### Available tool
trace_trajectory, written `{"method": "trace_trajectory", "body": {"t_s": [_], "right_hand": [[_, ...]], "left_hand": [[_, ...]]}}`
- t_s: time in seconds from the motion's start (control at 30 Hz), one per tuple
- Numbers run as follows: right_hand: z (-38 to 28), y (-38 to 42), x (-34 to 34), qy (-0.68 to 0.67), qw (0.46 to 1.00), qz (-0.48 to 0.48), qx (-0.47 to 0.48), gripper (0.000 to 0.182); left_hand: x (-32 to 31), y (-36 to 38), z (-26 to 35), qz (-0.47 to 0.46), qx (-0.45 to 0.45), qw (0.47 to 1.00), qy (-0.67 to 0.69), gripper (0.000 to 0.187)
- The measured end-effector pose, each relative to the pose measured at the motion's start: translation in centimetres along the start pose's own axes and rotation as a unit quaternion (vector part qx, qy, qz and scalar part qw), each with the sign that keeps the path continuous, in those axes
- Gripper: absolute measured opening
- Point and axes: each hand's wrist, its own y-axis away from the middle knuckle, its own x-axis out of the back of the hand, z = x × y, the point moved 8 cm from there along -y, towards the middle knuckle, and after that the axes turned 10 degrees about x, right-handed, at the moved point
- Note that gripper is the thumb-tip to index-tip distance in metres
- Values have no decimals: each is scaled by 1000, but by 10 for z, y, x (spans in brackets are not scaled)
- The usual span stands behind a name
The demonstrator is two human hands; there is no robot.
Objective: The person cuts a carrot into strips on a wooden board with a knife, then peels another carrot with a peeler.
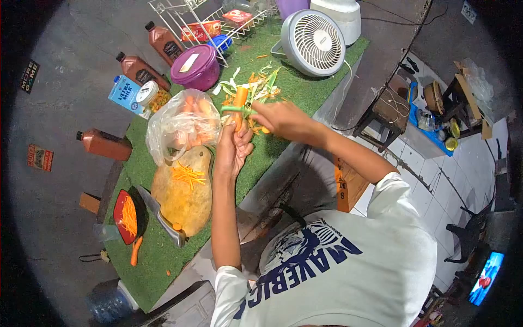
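Above the green mat (143, 283), beside scattered peelings (269, 91), a carrot (241, 96) points away from the left hand (232, 151), closed around its near end; the right hand (282, 118) holds a green peeler (231, 109) crosswise over the carrot's length.

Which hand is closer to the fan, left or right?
Right. The right hand, gripping the green peeler, is just below the fan in the picture. The left hand, holding a carrot, is lower and farther left, beside the plastic bag.
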Motion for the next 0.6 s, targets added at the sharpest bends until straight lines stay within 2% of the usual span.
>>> {"method": "trace_trajectory", "body": {"t_s": [0.03, 0.1, 0.23, 0.3, 0.37, 0.47, 0.6], "right_hand": [[10, -2, 0, 0, 1000, 0, 0, 26], [50, -3, 10, 78, 993, 32, -81, 27], [78, -5, 35, 124, 985, 60, -108, 28], [71, -4, 40, 104, 987, 76, -98, 30], [57, -5, 35, 98, 989, 51, -100, 31], [21, -4, 22, 8, 998, 20, -58, 27], [-3, -3, 0, -36, 999, -19, -13, 25]], "left_hand": [[0, -1, 1, 3, -5, 1000, -8, 21], [2, 0, 1, 6, -10, 1000, -14, 19], [3, 1, 3, 22, -12, 1000, -6, 12], [3, 0, 3, 43, -16, 999, -11, 12], [10, -2, 2, 80, -11, 997, -17, 13], [14, -2, 2, 90, -13, 996, -25, 11], [16, -2, 1, 88, -18, 995, -38, 11]]}}
